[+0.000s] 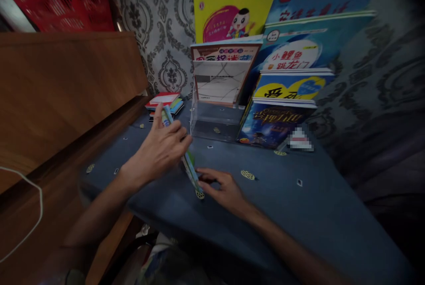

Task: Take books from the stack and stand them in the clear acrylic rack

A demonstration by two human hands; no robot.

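Observation:
My left hand (162, 150) grips a thin stack of books (190, 166) standing on edge on the blue cloth-covered table (299, 214), fingers wrapped over its upper part. My right hand (223, 187) rests on the cloth at the stack's lower end, fingertips touching the books' bottom edge. Only the green and blue edges of the books show; their covers are hidden from me.
A clear acrylic stand (215, 121) holds a book just behind the hands. Several children's books (285, 99) lean against the patterned wall at the right. A small pile of books (164, 101) lies at the back left. A wooden board (66, 86) borders the left.

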